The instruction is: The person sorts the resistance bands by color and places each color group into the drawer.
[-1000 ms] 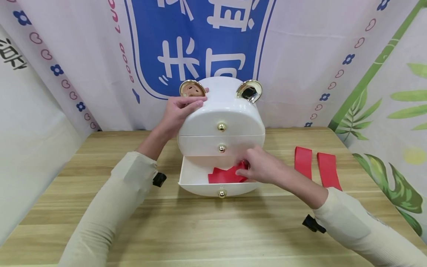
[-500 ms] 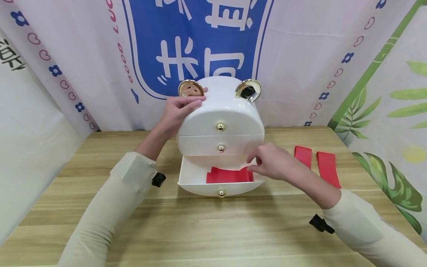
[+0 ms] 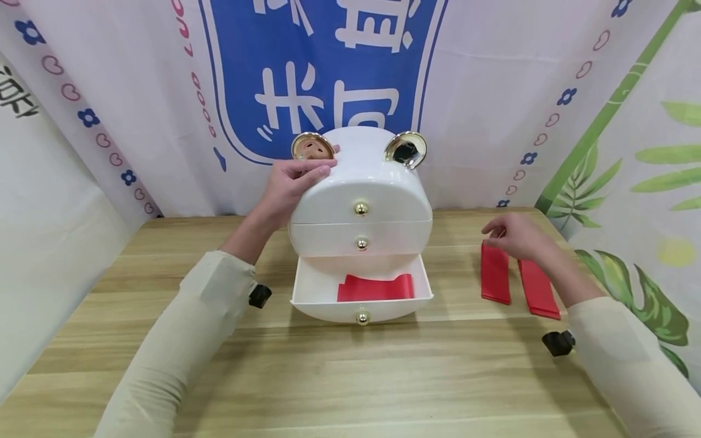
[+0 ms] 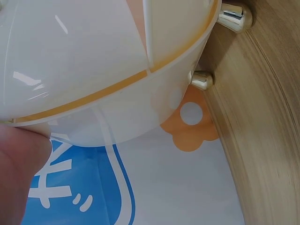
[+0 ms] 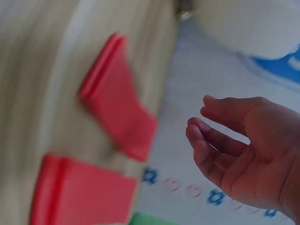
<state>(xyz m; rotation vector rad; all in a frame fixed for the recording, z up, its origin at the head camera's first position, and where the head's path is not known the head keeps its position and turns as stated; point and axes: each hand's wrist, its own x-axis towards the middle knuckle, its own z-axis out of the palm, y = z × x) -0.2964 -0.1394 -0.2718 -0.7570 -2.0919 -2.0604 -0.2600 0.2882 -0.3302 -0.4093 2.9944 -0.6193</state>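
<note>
A white rounded drawer box (image 3: 361, 201) with gold ears and gold knobs stands at the middle back of the wooden table (image 3: 328, 377). Its bottom drawer (image 3: 361, 301) is pulled out, with a folded red band (image 3: 375, 287) lying inside. My left hand (image 3: 292, 182) grips the box's top left edge by the gold ear (image 3: 311, 148); in the left wrist view a fingertip (image 4: 18, 159) presses the white shell (image 4: 93, 61). My right hand (image 3: 512, 236) hovers with relaxed fingers, holding nothing, over two more red bands (image 3: 495, 274) (image 3: 538, 289) on the table; the right wrist view shows them blurred (image 5: 117, 110) (image 5: 82, 194).
Printed cloth walls close in the table at the back (image 3: 328, 73), left and right (image 3: 646, 170). Bare wood stretches in front of the box and to its left.
My right hand let go of the red band in the drawer and moved right, over the two bands on the table. The left hand has stayed on the box.
</note>
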